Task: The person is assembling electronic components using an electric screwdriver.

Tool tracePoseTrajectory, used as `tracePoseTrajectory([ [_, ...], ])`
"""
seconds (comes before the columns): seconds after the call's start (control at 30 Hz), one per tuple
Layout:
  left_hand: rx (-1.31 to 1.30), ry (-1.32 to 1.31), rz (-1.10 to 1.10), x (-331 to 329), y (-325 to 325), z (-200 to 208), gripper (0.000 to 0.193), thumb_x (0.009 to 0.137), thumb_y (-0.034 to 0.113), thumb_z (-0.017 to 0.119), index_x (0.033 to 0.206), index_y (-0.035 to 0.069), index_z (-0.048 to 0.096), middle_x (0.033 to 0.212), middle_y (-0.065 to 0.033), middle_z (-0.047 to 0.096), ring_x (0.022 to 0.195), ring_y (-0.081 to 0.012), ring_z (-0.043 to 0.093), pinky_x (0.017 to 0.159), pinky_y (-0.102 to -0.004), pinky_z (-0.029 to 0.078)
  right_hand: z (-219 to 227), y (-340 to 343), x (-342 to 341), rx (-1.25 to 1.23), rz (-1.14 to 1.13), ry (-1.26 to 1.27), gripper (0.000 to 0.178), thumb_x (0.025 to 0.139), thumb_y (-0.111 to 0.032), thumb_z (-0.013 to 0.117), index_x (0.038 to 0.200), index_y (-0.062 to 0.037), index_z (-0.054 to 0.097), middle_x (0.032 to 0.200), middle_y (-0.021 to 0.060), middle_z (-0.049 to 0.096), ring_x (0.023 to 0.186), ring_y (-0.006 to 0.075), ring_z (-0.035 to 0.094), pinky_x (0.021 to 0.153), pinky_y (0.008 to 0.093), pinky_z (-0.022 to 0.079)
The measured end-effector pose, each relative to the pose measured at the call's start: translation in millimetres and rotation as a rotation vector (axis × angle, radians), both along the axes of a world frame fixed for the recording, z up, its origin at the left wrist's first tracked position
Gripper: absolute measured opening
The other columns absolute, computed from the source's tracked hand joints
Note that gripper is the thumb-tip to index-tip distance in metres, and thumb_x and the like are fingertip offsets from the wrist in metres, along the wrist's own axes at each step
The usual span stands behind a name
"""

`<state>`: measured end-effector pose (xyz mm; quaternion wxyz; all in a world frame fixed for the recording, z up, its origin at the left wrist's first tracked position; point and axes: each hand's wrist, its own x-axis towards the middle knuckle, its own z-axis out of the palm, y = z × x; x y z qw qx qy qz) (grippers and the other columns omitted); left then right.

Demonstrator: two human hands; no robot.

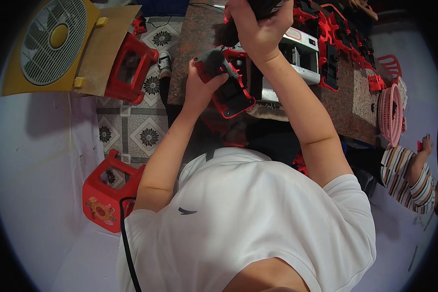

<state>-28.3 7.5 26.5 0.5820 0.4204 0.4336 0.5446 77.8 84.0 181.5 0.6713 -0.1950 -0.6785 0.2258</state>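
My left hand [199, 90] is wrapped round a red and black plastic housing [236, 95], with the thumb lying across its face. The housing is tilted just off the near left edge of the speckled stone table [192, 36]. Higher up, at the top edge of the view, my right hand [260, 36] is closed round a black handheld tool [266, 7]. Much of that tool is cut off or dark, so its exact kind is unclear. A dark, blurred round part [213, 62] lies over the upper end of the housing; what it belongs to is hard to see.
A white machine [306, 58] stands on the table beside my right forearm. Several red and black parts [328, 65] line the table's far right. A pink basket [391, 114] is at the right end, near a person in striped clothing [409, 173]. Red stools [102, 199] and a yellow fan [58, 36] are left.
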Motion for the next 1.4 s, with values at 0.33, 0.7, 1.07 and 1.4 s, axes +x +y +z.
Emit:
tracePoseTrajectory([
  [0.33, 0.038, 0.006, 0.018, -1, -2, -11, 0.061, 0.075, 0.011, 0.076, 0.124, 0.002, 0.040, 0.111, -0.0098, 0.058, 0.102, -0.0189, 0.059, 0.093, -0.0324, 0.046, 38, -53, 86, -0.375, 0.130, 0.013, 0.025, 0.086, -0.015, 0.066, 0.100, -0.0010, 0.051, 0.073, 0.0079, 0.062, 0.058, 0.0141, 0.060, 0.052, 0.0274, 0.050],
  [0.7, -0.016, 0.039, -0.025, 8, 1, 2, 0.059, 0.076, 0.014, 0.074, 0.123, 0.003, 0.040, 0.111, -0.0099, 0.057, 0.103, -0.0184, 0.057, 0.091, -0.0316, 0.046, -27, -110, 145, -0.208, -0.055, -0.090, 0.055, 0.083, -0.030, 0.073, 0.119, 0.0007, 0.043, 0.080, 0.0140, 0.061, 0.066, 0.0180, 0.062, 0.058, 0.0286, 0.053],
  [1.07, 0.067, 0.093, 0.033, 6, 1, -5, 0.058, 0.076, 0.014, 0.075, 0.121, 0.002, 0.041, 0.108, -0.0099, 0.059, 0.099, -0.0188, 0.060, 0.088, -0.0318, 0.048, 32, -69, 78, -0.248, 0.056, 0.227, 0.035, 0.091, -0.030, 0.064, 0.106, -0.0018, 0.050, 0.075, 0.0079, 0.062, 0.055, 0.0145, 0.059, 0.050, 0.0286, 0.050],
  [1.4, -0.033, 0.098, 0.028, 8, 0, 5, 0.069, 0.072, 0.013, 0.077, 0.125, 0.000, 0.035, 0.110, -0.0114, 0.060, 0.101, -0.0179, 0.060, 0.091, -0.0328, 0.047, 7, -23, -24, -0.012, 0.089, 0.243, 0.024, 0.088, -0.018, 0.070, 0.085, -0.0054, 0.049, 0.068, 0.0007, 0.057, 0.054, 0.0071, 0.051, 0.049, 0.0219, 0.041],
])
